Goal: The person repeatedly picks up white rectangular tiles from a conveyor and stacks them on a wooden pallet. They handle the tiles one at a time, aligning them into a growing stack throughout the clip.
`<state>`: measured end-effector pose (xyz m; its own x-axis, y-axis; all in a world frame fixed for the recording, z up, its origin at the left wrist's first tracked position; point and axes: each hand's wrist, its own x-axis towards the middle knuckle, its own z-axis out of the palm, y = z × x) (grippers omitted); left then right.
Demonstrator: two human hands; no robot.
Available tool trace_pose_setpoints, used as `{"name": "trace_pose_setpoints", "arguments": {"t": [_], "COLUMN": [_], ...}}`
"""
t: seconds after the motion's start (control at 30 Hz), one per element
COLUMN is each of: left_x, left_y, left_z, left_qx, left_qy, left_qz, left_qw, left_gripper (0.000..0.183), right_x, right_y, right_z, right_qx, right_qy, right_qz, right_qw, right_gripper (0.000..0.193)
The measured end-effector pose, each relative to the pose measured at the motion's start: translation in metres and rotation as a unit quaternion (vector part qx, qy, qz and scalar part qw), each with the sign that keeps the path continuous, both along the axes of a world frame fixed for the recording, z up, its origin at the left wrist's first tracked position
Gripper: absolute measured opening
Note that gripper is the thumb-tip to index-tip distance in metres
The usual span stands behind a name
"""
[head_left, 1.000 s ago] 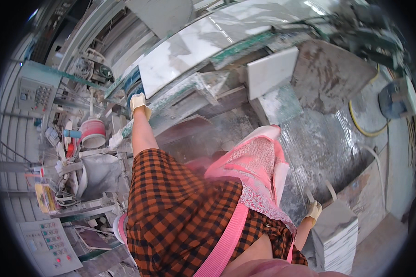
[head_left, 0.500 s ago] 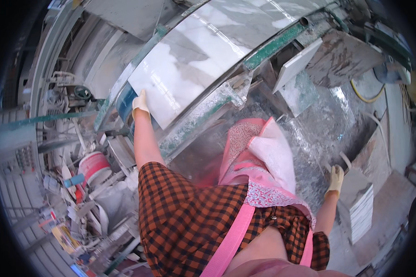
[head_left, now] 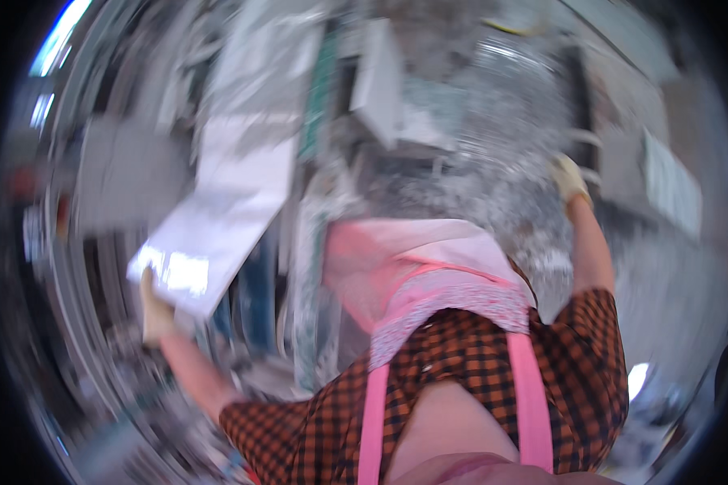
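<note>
My left hand (head_left: 155,311), in a pale glove, grips the near corner of a glossy white tile (head_left: 218,238) with its thumb on top. The fingers underneath are hidden. The tile is turned out to the left, at an angle to a grey-and-white marbled tile (head_left: 247,149) behind it on the green-edged machine bed (head_left: 309,129). Out to the right, my right hand (head_left: 569,179), also gloved, hangs with its fingers loosely apart and nothing seen in it. Nearest to it is a stack of tiles (head_left: 673,182). Motion blurs much of the picture.
A white slab (head_left: 378,85) leans upright right of the bed. Wet, shiny floor or sheeting (head_left: 493,182) lies in front of me. A grey panel (head_left: 129,174) stands at the left. My pink apron (head_left: 429,267) hangs close to the bed's edge.
My view has swung toward the left. My left hand has brought the tile's near end leftward, off the bed's line. My right arm now reaches further forward beside the tile stack.
</note>
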<state>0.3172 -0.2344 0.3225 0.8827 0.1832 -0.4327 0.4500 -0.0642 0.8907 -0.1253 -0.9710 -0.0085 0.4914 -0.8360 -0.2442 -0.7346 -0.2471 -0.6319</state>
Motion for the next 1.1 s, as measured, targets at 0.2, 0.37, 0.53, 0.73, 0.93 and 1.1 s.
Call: {"name": "trace_pose_setpoints", "arguments": {"t": [0.2,0.37,0.53,0.73,0.93,1.1], "left_x": [0.018,0.017,-0.092,-0.245,-0.349,-0.437], "left_y": [-0.042,-0.095,-0.257,-0.550,-0.781,-0.915], "left_z": [0.038,0.076,0.098,0.048,-0.094,-0.208], "left_qx": [0.152,0.196,0.380,0.566,0.327,0.103], "left_qy": [-0.060,-0.138,-0.243,-0.322,-0.318,-0.469], "left_qz": [0.106,-0.079,-0.213,-0.481,-0.838,-0.875], "left_qw": [0.981,0.967,0.867,0.587,0.300,0.062], "left_gripper": [0.043,0.042,0.035,0.031,0.075,0.062], "right_x": [0.017,0.003,0.003,-0.049,-0.171,-0.304], "right_y": [-0.003,-0.021,-0.023,-0.080,-0.149,-0.148], "right_z": [0.022,0.064,0.043,0.015,-0.035,-0.076], "right_qx": [-0.011,0.261,0.395,0.531,0.590,0.366], "right_qy": [0.041,-0.185,-0.273,-0.458,-0.455,-0.476], "right_qz": [0.077,-0.048,0.018,-0.062,-0.312,-0.342], "right_qw": [0.996,0.946,0.877,0.710,0.588,0.723], "right_gripper": [0.047,0.047,0.047,0.060,0.069,0.050]}}
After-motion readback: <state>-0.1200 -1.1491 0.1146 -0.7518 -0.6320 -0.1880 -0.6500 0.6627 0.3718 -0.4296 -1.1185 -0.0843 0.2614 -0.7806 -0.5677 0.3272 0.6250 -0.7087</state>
